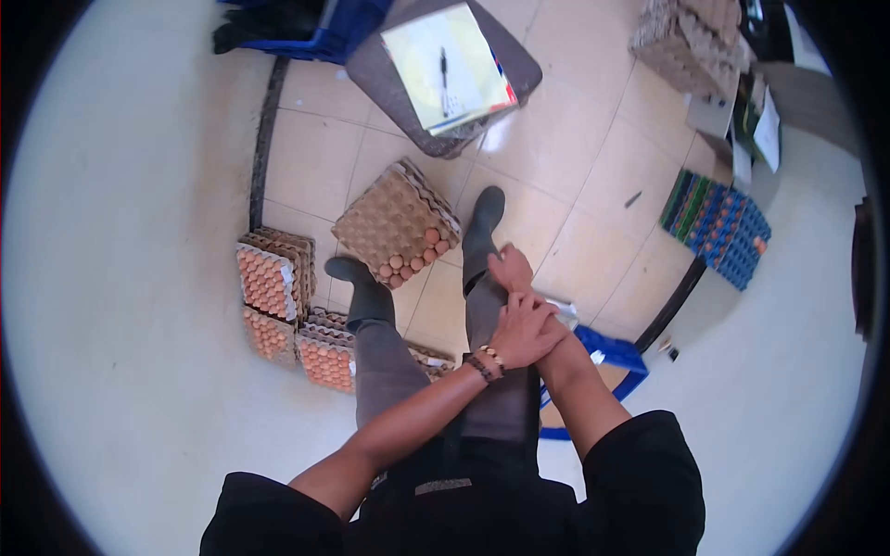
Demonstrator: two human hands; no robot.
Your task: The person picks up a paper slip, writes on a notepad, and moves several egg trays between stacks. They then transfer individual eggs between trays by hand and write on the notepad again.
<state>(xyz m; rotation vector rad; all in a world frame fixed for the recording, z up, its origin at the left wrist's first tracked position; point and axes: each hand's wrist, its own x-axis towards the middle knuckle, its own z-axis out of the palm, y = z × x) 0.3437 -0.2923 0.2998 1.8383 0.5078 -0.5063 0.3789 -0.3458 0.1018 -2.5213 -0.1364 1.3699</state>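
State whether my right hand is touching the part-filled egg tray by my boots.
Apart. The head view shows the right hand clear of the part-filled egg tray, with the right boot visible between them.

Left grip [526, 331]: the person's bare hand, laid across the right wrist, fingers loosely stretched, bead bracelets [487, 363] around its own wrist.
Right grip [512, 269]: by the top of the right boot [482, 227]; whether it touches, I can't tell from here.
Brown egg trays [385, 208]: piled on the tiled floor [575, 204] near both boots, eggs [397, 262] gathered toward the person's end.
Loaded trays [267, 283]: stacked over to the left.
Stool [374, 69]: bears papers [417, 56] and a pen [444, 69].
Blue-green trays [714, 227]: off right.
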